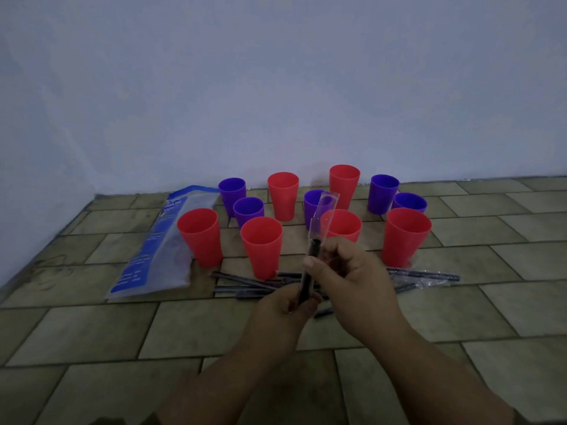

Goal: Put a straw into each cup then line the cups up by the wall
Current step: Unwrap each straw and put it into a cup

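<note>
i have both hands raised in front of me over the tiled floor (214, 332), working on one black straw (307, 273). my left hand (285, 302) is curled round its lower end to keep it steady. my right hand (346, 271) pinches it higher up, thumb and fingers clamped where the clear sleeve (325, 210) begins, which looks like the grip for sliding that sleeve off the top. the sleeve stands up past my fingers, mostly hollow, so i judge the straw is partly out. the red and purple cups (261, 246) stand upright in a loose cluster ahead, some near the wall (276, 87) but not in a row, and none shows a straw inside, so the task is barely started. the loose straws (245, 282) lie just in front of the nearest cups, within easy reach, several in their wrappers. a printed bag (153, 250) lies flat to the left, touching the leftmost red cup.
</note>
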